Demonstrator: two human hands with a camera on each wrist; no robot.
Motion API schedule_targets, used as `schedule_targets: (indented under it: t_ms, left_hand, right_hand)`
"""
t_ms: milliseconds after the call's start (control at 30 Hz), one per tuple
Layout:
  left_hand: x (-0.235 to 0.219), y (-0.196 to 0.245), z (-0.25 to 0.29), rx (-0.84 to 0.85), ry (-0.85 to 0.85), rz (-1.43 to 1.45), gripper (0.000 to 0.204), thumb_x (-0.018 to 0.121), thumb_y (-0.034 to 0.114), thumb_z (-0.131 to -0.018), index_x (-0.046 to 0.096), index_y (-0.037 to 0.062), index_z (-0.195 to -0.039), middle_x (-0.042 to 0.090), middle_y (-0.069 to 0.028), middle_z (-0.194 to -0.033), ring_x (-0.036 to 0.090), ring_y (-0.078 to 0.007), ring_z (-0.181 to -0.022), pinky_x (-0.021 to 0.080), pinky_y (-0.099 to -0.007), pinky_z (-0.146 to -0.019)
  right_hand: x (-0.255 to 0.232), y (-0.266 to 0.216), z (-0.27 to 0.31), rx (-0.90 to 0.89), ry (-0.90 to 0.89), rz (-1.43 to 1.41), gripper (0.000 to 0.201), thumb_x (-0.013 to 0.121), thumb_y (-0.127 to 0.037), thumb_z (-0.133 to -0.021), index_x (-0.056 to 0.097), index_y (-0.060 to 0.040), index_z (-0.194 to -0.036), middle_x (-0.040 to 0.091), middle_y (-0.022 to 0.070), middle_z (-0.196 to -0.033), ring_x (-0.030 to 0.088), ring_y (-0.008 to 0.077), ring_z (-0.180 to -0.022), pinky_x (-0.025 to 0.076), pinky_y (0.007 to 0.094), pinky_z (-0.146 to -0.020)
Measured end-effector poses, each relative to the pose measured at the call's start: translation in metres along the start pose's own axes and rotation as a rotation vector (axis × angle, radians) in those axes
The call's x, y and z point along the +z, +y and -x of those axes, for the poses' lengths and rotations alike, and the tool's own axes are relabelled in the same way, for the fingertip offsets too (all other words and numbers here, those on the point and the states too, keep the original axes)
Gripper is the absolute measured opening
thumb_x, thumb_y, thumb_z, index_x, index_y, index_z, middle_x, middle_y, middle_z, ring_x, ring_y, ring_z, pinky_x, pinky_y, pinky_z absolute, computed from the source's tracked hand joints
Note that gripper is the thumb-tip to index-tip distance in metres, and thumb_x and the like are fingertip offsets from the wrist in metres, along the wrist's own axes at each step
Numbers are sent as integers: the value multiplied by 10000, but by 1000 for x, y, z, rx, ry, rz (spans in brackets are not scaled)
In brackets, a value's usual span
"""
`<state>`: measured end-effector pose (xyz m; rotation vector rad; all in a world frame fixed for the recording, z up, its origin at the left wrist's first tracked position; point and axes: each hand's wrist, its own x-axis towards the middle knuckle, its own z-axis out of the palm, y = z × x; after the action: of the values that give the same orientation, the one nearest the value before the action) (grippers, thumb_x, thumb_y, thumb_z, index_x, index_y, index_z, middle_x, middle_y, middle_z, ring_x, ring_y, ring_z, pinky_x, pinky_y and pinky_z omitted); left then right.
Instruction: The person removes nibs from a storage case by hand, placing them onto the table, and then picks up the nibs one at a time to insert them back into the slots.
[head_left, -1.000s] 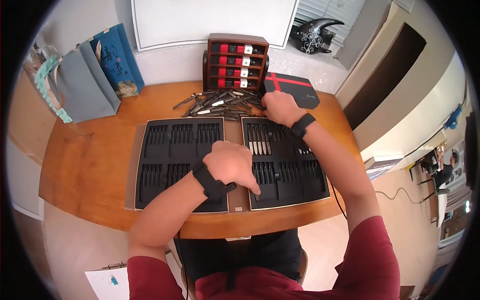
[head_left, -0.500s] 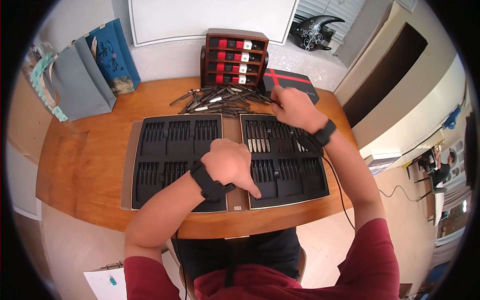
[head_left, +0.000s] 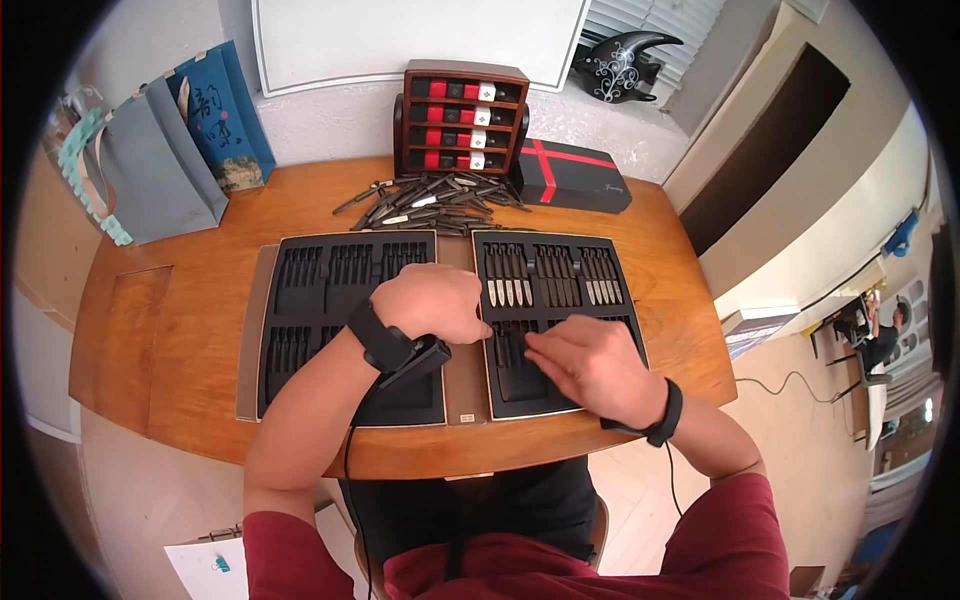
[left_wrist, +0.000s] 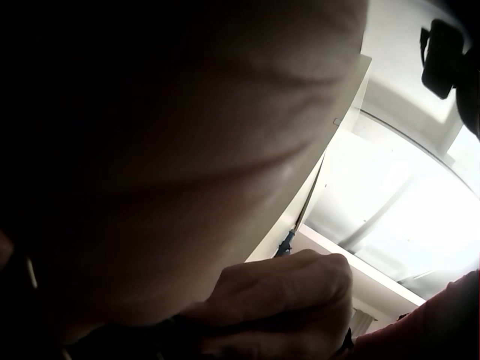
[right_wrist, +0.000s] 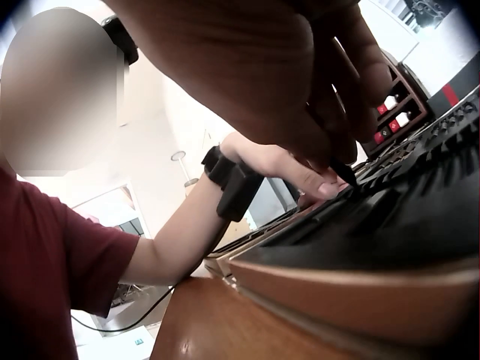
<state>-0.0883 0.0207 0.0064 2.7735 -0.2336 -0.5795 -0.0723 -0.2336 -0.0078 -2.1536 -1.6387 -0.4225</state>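
In the head view, two black slotted trays lie side by side, the left tray (head_left: 342, 300) and the right tray (head_left: 558, 395). My right hand (head_left: 600, 368) is over the right tray's lower left compartment, pinching a slim dark piece (right_wrist: 343, 174), seen in the right wrist view. My left hand (head_left: 430, 303) rests across the inner edges of both trays, thumb tip beside that compartment; its other fingers are mostly hidden. Slim pieces (head_left: 510, 290) with pale ends fill slots in the right tray's upper row. Behind the trays is a loose pile of similar pieces (head_left: 440, 203).
A wooden rack (head_left: 465, 120) with red, black and white items stands behind the pile. Right of it is a black box (head_left: 585, 180) with a red ribbon. Paper bags (head_left: 165, 165) stand at the back left. Cables hang from both wrists.
My right hand has come from the pile's right side down to the right tray's lower left compartment. My left hand has shifted slightly up and left.
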Motion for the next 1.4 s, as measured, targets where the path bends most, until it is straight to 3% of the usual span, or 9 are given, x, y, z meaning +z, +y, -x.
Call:
schedule_targets:
  t_ms: [167,267,333,533,967,1067,1167,1300,1400]
  left_hand:
    - [7,0,-7,-52,40,9,536,701,562,-907,792,37,-852,758,-190,-845,738,-395,-853,570,-466,-777]
    - [5,10,0,-24,59,0,571,699,601,-894,804,40,-898,766,-205,-874,746,-407,-900,579,-459,-808]
    - [6,16,3,-55,82,-38,613,713,641,-864,806,40,-941,770,-212,-896,749,-412,-932,581,-455,-840]
    - [15,15,0,-67,98,-53,664,733,665,-835,795,31,-1021,779,-212,-946,748,-402,-966,574,-469,-865]
    - [9,20,4,-45,70,-87,702,733,697,-816,786,13,-962,779,-215,-933,753,-402,-951,572,-464,-852]
    - [10,21,4,-42,83,-112,752,727,730,-801,783,1,-978,782,-215,-947,757,-397,-959,575,-455,-857]
    - [8,21,4,-53,57,-113,785,726,756,-786,784,2,-999,786,-209,-965,759,-390,-976,578,-450,-862]
    - [7,23,4,-81,33,-107,808,734,765,-773,782,1,-1031,786,-206,-988,758,-379,-996,578,-453,-863]
    - [4,25,7,-81,13,-84,836,732,764,-774,769,-11,-1088,784,-208,-1002,759,-374,-998,574,-455,-874]
  right_hand:
    - [13,-21,9,-21,-61,120,253,748,-117,-875,725,28,-1081,649,65,-832,662,242,-770,566,365,-638]
    - [9,-34,8,22,-159,126,319,729,-115,-892,690,71,-1148,655,102,-921,654,254,-862,560,357,-730]
    - [7,-39,10,30,-236,120,398,716,-145,-920,653,103,-1225,633,158,-1062,623,290,-974,528,388,-860]
    - [-4,-34,16,86,-318,-125,457,735,-205,-939,648,86,-1280,585,201,-1234,584,350,-1126,483,428,-971]
    - [-12,-42,19,37,-356,-4,445,750,-237,-921,684,16,-1281,590,164,-1218,564,329,-1146,468,427,-983]
    - [-18,-22,8,-17,-334,-56,325,758,-222,-910,737,-15,-1160,622,156,-1134,605,336,-1076,501,435,-932]
    - [-14,19,-18,106,-219,-307,76,728,-89,-886,734,-16,-907,666,170,-882,667,384,-867,561,464,-782]
    - [7,88,-69,337,-108,-121,117,694,-38,-866,766,-6,-953,735,196,-933,719,408,-896,576,471,-795]
    - [37,133,-104,261,-92,-5,188,717,-44,-850,758,-13,-1032,737,181,-1012,722,399,-941,585,473,-806]
